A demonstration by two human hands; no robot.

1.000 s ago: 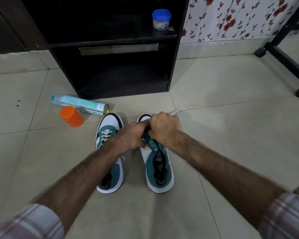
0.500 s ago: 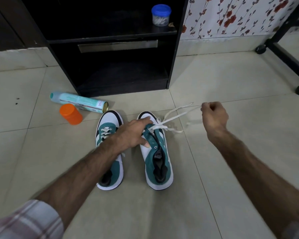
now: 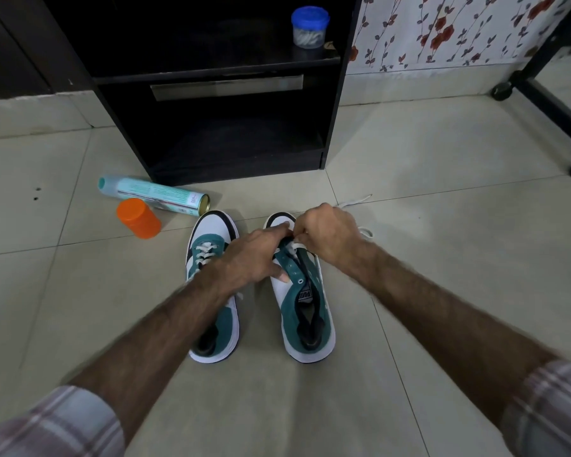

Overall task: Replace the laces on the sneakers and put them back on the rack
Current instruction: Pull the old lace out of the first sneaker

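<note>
- Two green-and-white sneakers stand side by side on the tiled floor, toes toward a black rack.
- The left sneaker is laced with white laces across its green upper; the left forearm crosses over its middle and hides part of it.
- The right sneaker lies open, its tongue and upper eyelets bare, with a white lace threaded only near the toe.
- The left hand rests on the inner side of the right sneaker, fingers spread and fairly straight, the thumb pressing on the white side panel, steadying the shoe.
- The right hand is clenched above the toe end of the right sneaker, its fingers curled round the lace where it leaves the lowest eyelets; the exact pinch is hidden by the knuckles, so it seems to be held between thumb and forefinger.
- One loose end of the lace trails on the floor beyond the right hand, toward the right; a loop shows just beside the wrist.
- A light teal spray can lies on its side by the rack's lower left corner, with an orange cap just in front of it, touching or nearly so.
- A small blue-lidded jar stands on the rack's upper shelf at the right.
- Plaid sleeves show at the bottom corners.
</note>
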